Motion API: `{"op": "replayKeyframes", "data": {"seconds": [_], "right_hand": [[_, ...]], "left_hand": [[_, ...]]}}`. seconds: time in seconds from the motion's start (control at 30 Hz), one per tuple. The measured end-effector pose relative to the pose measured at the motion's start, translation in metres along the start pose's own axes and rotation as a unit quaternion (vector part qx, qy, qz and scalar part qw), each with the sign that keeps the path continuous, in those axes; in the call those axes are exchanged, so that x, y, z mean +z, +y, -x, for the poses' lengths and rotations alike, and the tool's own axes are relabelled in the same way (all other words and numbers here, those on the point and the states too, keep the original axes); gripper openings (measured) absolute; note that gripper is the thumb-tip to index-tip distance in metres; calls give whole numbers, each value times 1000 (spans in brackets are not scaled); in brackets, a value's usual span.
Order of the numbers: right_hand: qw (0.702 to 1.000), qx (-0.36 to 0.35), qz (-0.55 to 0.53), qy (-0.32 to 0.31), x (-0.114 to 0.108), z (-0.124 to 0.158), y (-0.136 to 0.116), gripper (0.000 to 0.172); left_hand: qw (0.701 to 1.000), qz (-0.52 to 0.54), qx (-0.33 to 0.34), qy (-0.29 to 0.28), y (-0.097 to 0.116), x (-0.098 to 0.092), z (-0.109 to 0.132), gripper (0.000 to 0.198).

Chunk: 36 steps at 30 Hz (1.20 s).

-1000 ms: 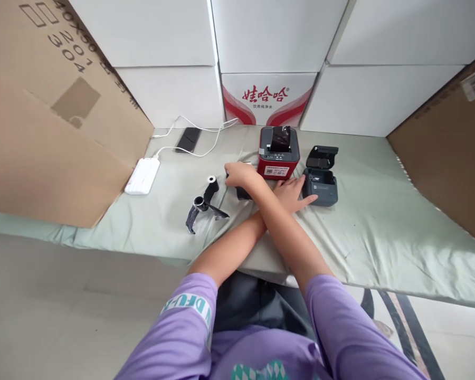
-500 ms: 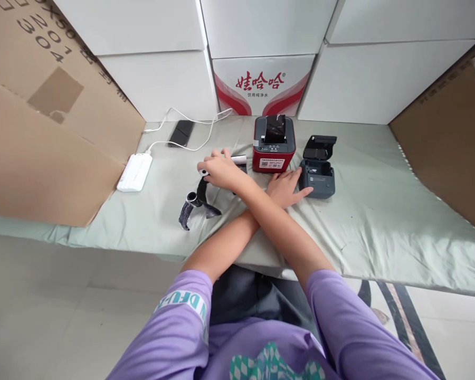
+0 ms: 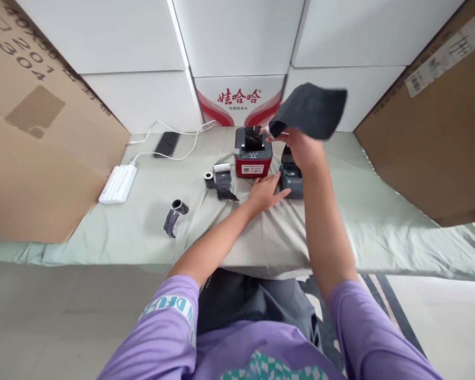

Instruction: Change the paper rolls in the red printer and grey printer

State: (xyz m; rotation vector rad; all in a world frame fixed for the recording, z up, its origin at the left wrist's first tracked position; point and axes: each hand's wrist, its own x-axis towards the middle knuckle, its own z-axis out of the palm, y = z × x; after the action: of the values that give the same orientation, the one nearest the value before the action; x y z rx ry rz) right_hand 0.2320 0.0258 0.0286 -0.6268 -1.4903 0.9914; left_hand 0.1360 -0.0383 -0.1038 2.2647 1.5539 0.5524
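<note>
My right hand is raised above the small dark printer, its fingers closed on a black paper roll with a wide loose strip spreading out to the right. The small printer's lid stands up, partly hidden behind my right forearm. My left hand lies on the cloth with fingers spread, touching the small printer's left side, just in front of the red and black printer. Black film lies over the top of that printer. Left of it are a white-ended roll, a white roll with black film, and another black roll.
A white power bank with a white cable and a black phone lie at the left. Cardboard boxes flank the cloth-covered surface. White boxes are stacked behind it.
My right hand has gone from the rolls at the left, up and right, uncrossing from my left arm, and now holds a black roll. My left hand stays by the small printer. The view has shifted.
</note>
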Motion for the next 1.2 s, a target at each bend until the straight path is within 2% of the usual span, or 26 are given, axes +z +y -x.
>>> {"op": "replayKeyframes", "data": {"seconds": [0.1,0.23,0.33,0.5,0.6,0.77,0.87,1.03,1.13,1.2], "right_hand": [[995,13,54,82,-50,24,38,48],[967,15,177,180,-105,69,76,38],[958,19,230,171,-123,85,85,32],[951,2,284,120,-121,85,83,31],[949,-4,297,110,-117,85,77,35],[966,30,236,103,-117,87,73,50],[975,55,185,113,-121,85,77,52],[978,63,143,137,-122,80,85,33],[976,30,169,138,-120,79,82,18],[969,-1,205,136,-119,80,79,16]], "left_hand": [[1000,0,9,5,0,0,0,72],[1000,-3,-1,2,1,1,1,69],[1000,0,5,11,1,1,1,70],[1000,0,4,13,0,2,1,69],[1000,-4,4,10,0,2,1,68],[1000,3,6,15,-1,2,2,69],[1000,4,5,14,-2,3,2,71],[1000,12,1,15,-4,3,1,72],[1000,18,4,12,-3,2,1,70],[1000,16,10,14,-3,1,1,68]]}}
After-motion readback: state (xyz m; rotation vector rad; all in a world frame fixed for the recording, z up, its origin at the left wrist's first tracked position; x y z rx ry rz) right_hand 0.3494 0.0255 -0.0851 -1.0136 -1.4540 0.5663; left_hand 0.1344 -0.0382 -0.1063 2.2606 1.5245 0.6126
